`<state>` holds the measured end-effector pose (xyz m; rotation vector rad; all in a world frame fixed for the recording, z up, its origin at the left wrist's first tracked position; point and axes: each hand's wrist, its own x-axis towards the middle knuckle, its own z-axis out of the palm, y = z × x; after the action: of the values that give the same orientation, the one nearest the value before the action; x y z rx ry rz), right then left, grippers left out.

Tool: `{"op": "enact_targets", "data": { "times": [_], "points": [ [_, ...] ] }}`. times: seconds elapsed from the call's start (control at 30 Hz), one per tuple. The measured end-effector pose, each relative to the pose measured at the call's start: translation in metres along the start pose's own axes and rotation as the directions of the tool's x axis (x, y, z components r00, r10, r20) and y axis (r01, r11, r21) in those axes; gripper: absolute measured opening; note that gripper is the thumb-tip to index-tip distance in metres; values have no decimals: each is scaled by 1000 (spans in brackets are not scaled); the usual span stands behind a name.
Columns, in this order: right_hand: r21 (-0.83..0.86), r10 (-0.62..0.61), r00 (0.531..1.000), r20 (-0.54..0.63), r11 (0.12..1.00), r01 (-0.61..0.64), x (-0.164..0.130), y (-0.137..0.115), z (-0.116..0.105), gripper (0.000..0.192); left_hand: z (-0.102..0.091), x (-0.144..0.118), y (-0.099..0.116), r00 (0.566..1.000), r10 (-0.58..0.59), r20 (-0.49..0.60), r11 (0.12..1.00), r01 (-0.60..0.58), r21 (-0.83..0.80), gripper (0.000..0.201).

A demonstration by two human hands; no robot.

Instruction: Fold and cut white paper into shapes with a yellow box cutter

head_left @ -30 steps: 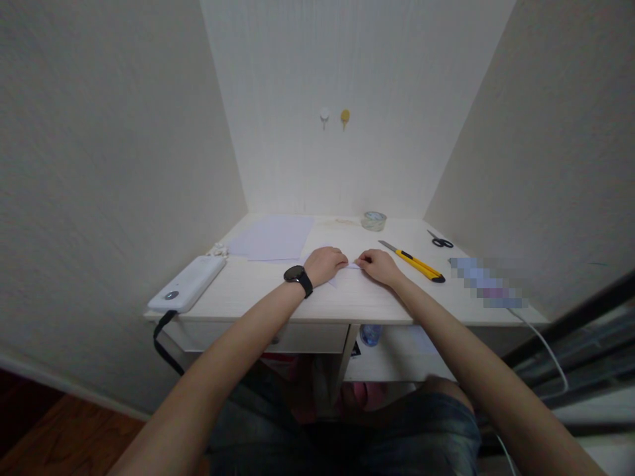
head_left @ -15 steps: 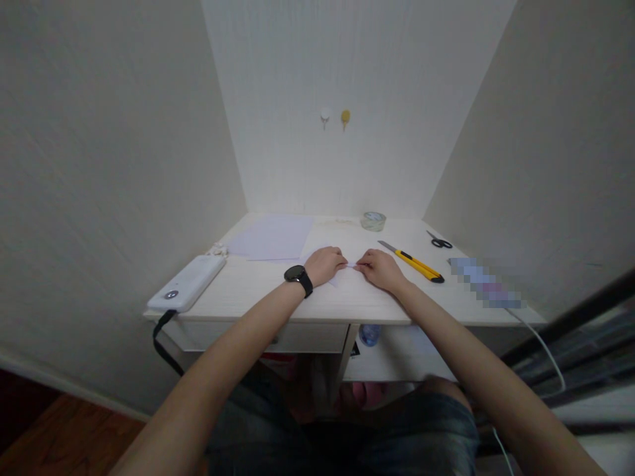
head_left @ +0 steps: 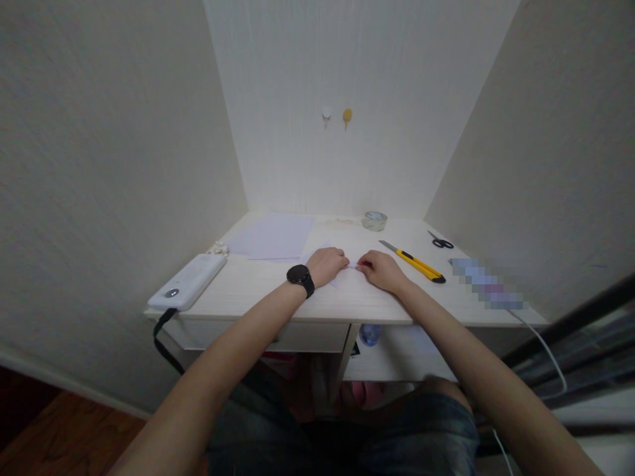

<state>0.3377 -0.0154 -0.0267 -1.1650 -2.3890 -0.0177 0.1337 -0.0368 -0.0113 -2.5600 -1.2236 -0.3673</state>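
Note:
A small piece of white paper [head_left: 352, 265] spans the gap between my two hands, low over the desk. My left hand [head_left: 327, 265], below a wrist with a black watch, is closed on the paper's left part and covers much of it. On the other side my right hand [head_left: 380, 270] pinches the paper's right end between thumb and fingers. Part of the paper also shows beneath and behind the left hand. To the right of my right hand lies a yellow utility knife [head_left: 417, 264] with its blade out.
White paper sheets [head_left: 280, 236] lie at the back left of the white desk [head_left: 258, 291]. A tape roll [head_left: 374, 221] stands at the back, with black scissors [head_left: 440, 240] to its right. A white device [head_left: 188, 282] rests on the left edge; a blurred-out object [head_left: 486, 283] with a cable lies right.
The hands keep almost the same place and grip on the paper. The left fingers have shifted very slightly; the whole view has moved a little.

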Motion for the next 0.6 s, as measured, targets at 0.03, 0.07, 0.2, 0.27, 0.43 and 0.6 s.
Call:
{"op": "enact_targets", "data": {
  "times": [0.03,0.07,0.2,0.27,0.43,0.6],
  "points": [
    [17,-1,1000,-4,1000,2,0,0,0,15,-1,0,0,1000,3,1,1000,-3,6,25],
    [44,1,1000,-7,999,-1,0,1,0,15,-1,0,1,1000,4,1,1000,-4,10,25],
    [188,28,1000,-9,982,-26,1,5,2,14,-1,0,1,1000,21,2,1000,-21,13,26],
    [243,39,999,-18,969,-34,1,8,3,14,0,0,1,999,40,0,999,-40,14,26],
    [296,34,999,-26,955,-25,1,10,6,16,-1,1,3,1000,16,-15,1000,-16,7,28],
    [324,81,995,-58,944,-58,2,10,6,14,-2,0,4,999,-29,-40,998,27,-49,28]
  ]
}}
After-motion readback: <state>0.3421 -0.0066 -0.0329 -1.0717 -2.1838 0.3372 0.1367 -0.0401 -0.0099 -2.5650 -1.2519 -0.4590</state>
